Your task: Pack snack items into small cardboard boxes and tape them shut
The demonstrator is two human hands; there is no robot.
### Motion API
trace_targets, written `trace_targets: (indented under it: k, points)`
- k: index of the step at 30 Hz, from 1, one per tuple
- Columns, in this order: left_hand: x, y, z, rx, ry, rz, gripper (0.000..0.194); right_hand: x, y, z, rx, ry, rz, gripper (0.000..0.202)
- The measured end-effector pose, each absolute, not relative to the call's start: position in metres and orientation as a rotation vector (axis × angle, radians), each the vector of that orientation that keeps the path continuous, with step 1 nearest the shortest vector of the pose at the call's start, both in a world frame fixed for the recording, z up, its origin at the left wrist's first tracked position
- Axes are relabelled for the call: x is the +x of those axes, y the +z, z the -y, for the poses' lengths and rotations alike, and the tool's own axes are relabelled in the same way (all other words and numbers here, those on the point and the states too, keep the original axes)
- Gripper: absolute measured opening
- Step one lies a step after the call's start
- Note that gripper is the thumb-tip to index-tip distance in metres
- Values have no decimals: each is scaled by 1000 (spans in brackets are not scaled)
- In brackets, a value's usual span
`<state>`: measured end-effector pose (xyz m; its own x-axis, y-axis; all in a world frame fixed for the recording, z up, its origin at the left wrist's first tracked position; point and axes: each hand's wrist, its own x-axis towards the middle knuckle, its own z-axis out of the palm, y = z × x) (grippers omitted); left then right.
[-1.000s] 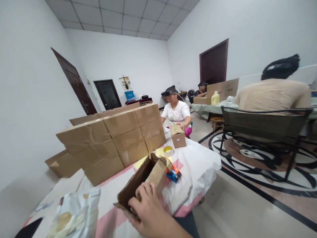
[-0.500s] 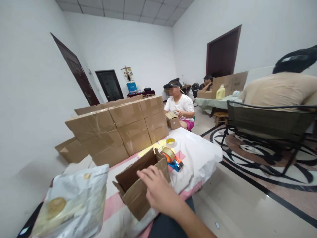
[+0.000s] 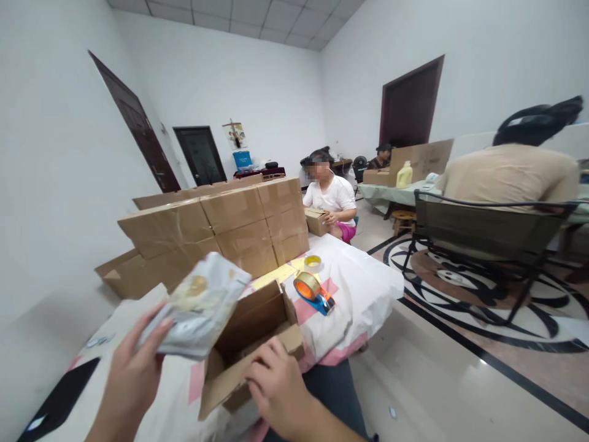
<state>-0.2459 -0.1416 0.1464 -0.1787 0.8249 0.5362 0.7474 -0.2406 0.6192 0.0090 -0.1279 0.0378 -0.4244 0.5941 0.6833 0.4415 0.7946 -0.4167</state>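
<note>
since half a second ago the left hand (image 3: 131,374) has lifted the silver foil pouch (image 3: 199,305) over the open cardboard box (image 3: 251,341), gripping its lower edge. right hand (image 3: 275,387) clasps the box's near flap. printing on the pouch is too blurred to read.

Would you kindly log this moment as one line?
left hand: holds pouch | right hand: grips open box | tape dispenser: on table

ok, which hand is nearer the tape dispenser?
Right. The right hand grips the near rim of the open cardboard box, just short of the tape dispenser. The left hand holds a silver pouch on the box's far side.
</note>
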Motion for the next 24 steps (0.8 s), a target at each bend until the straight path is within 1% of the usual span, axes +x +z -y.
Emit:
trace_targets:
  k: [3,5,8,11,13,16,19,24]
  points:
    - [-226,163,120,1874,1214,-1739,52,8,38,131,-766,239,2176,13]
    - [-214,161,106,1944,1061,-1649,51,10,39,131,-754,259,2185,14]
    - [-206,144,86,2120,783,-1561,45,12,38,131,-761,278,2190,14]
    - [-207,123,70,2224,320,-1488,37,15,37,129,-757,295,2219,15]
    - [-209,115,65,2241,100,-1471,41,16,36,128,-737,305,2240,15]
    - [-210,112,68,2305,-76,-1486,47,17,37,125,-720,307,2247,14]
    - [-209,109,78,2395,-200,-1559,44,17,40,124,-732,304,2226,14]
    - [-208,99,92,2624,-182,-1617,41,15,40,129,-699,277,2169,8]
